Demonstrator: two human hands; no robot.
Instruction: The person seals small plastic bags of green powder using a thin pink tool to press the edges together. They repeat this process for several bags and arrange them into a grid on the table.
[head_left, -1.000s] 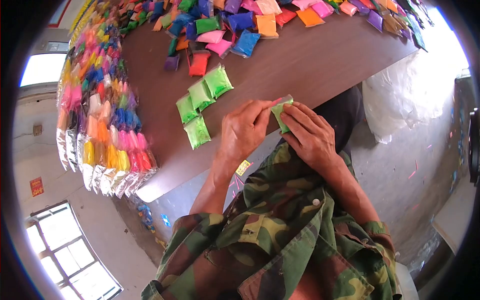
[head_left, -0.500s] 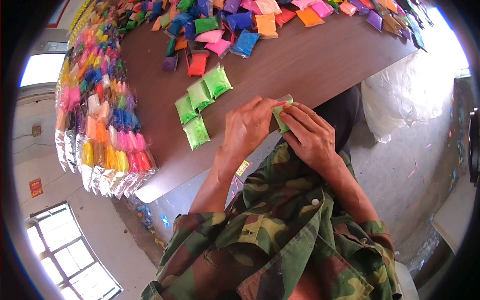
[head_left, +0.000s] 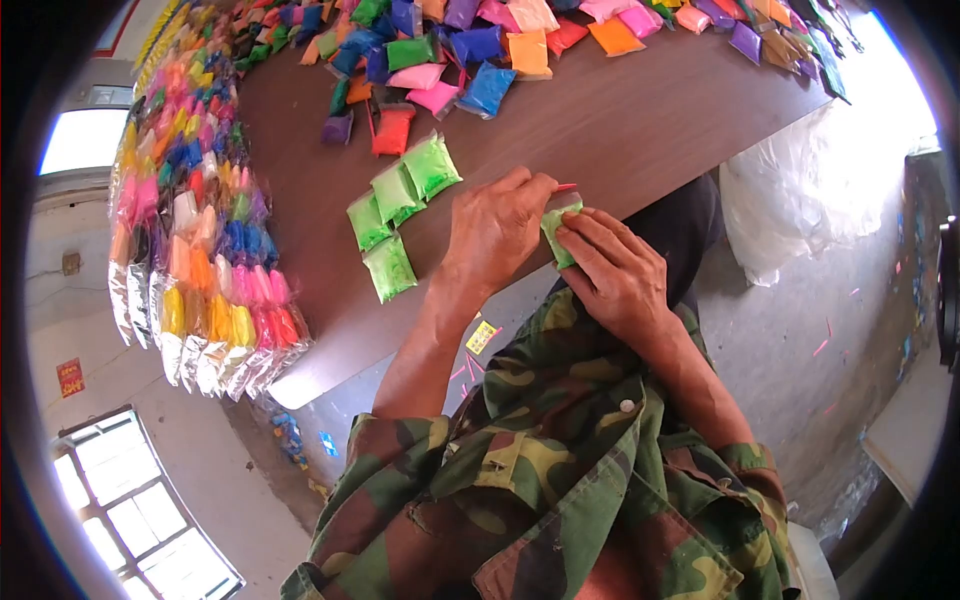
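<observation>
My right hand (head_left: 620, 268) grips a small clear bag of light green material (head_left: 557, 235), with its fingers across the front, just past the table's near edge. My left hand (head_left: 500, 222) is closed beside the bag's top, and a thin red strip (head_left: 567, 187) sticks out from its fingertips. That strip sits slightly above the bag's clear top edge. On the table, left of my hands, lie several similar green bags (head_left: 398, 192), some overlapping, with one bag (head_left: 390, 268) nearer to me.
Many colourful filled bags (head_left: 487, 88) cover the far side of the brown table (head_left: 640, 120). Long clear-wrapped rows of bags (head_left: 215, 270) line its left edge. A large translucent plastic sack (head_left: 790, 205) stands at right. Thin pink strips (head_left: 822, 347) litter the floor.
My left hand has risen a little with the red strip, which lay along the bag's top before and now shows above it. My right hand has barely moved, still gripping the bag.
</observation>
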